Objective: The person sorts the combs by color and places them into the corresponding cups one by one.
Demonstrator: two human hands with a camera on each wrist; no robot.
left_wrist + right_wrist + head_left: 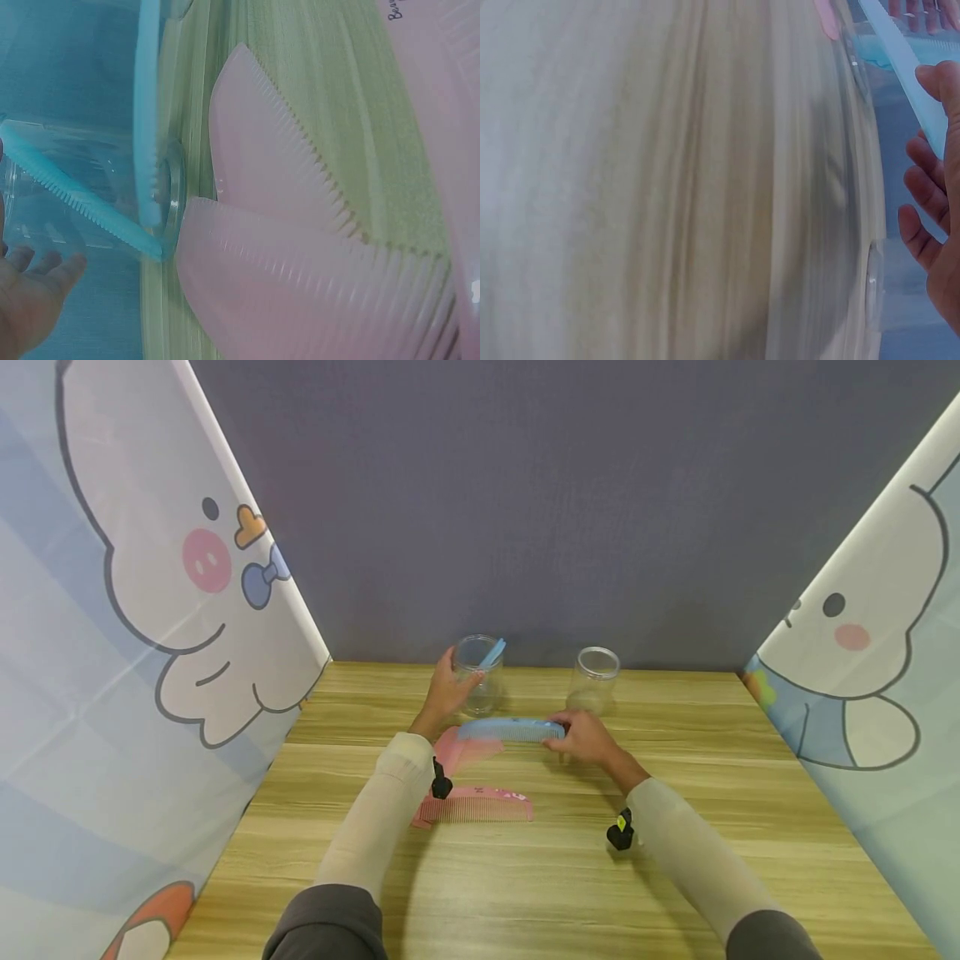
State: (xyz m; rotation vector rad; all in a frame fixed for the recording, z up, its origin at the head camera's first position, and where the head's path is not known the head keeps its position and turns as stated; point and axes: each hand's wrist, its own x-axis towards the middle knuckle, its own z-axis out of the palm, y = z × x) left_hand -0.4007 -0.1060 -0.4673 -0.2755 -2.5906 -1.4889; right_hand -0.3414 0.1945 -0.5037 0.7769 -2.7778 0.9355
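My left hand (446, 693) holds a clear jar (486, 700) at the back of the table. A blue comb (492, 654) leans inside that jar, its upper end above the rim; its teeth show in the left wrist view. By its right end, my right hand (588, 741) pinches a second blue comb (506, 728), held level in front of the jar. Pink combs (300, 292) lie overlapping below it, partly hidden by my left arm. Closer to me lies another pink comb (476, 806), teeth toward me.
A second clear jar (597, 677) stands at the back right, just beyond my right hand. The wood-grain table (675, 735) ends at a dark grey panel (525, 527). Printed cartoon sheets (90, 693) border both sides.
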